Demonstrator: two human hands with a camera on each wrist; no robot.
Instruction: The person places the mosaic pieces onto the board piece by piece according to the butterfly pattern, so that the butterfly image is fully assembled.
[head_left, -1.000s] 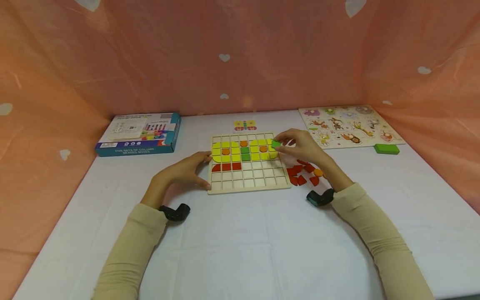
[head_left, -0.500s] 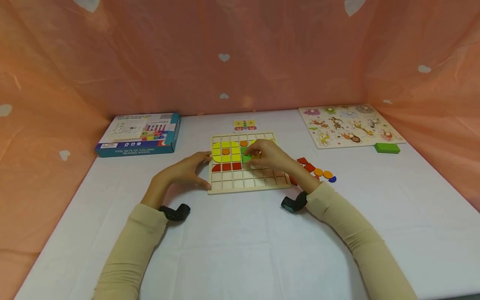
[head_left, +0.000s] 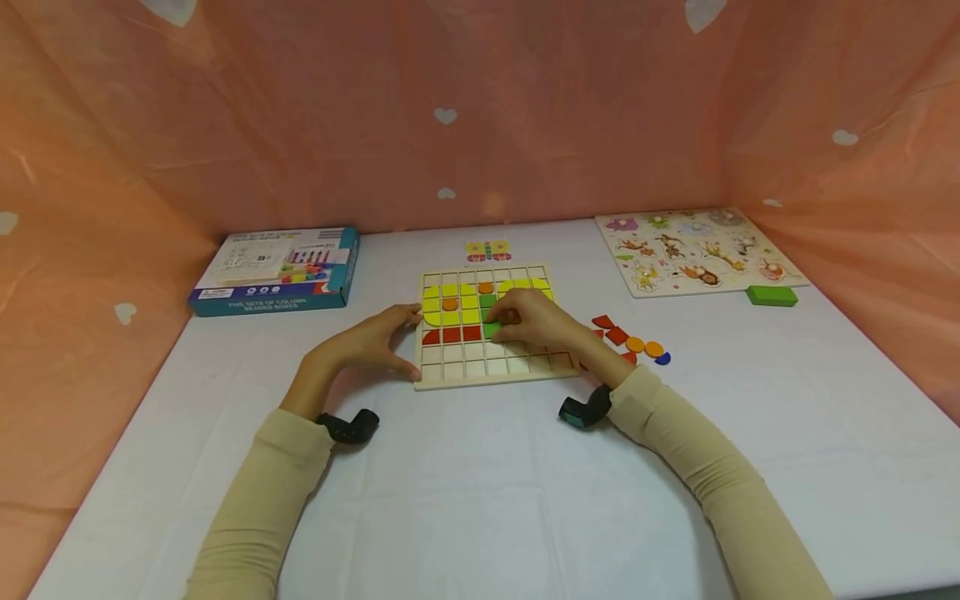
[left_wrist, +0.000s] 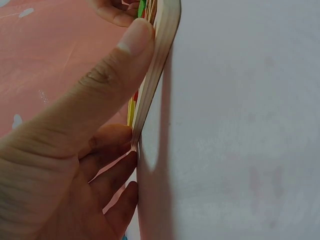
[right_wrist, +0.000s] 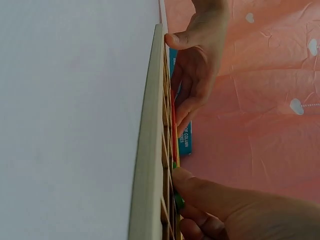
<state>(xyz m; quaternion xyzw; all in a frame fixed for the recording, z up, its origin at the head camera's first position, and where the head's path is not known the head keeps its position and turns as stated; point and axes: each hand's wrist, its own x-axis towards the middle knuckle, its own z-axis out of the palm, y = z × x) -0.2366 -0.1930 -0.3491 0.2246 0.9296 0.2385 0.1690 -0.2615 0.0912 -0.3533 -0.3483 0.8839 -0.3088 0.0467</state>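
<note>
Right hand [head_left: 532, 318] pinched a green tile [head_left: 491, 331] on the gridded board [head_left: 454, 372], just beside the red tiles [head_left: 452, 335]; left hand [head_left: 371, 340], spread, touched the board's edge!

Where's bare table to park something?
Free: white table between left sleeve and right sleeve, nearer than grid board; outside either sleeve, nearer than blue box and green block. Crowded: grid board, left hand and right hand at it; red pieces and orange discs right of it.
</note>
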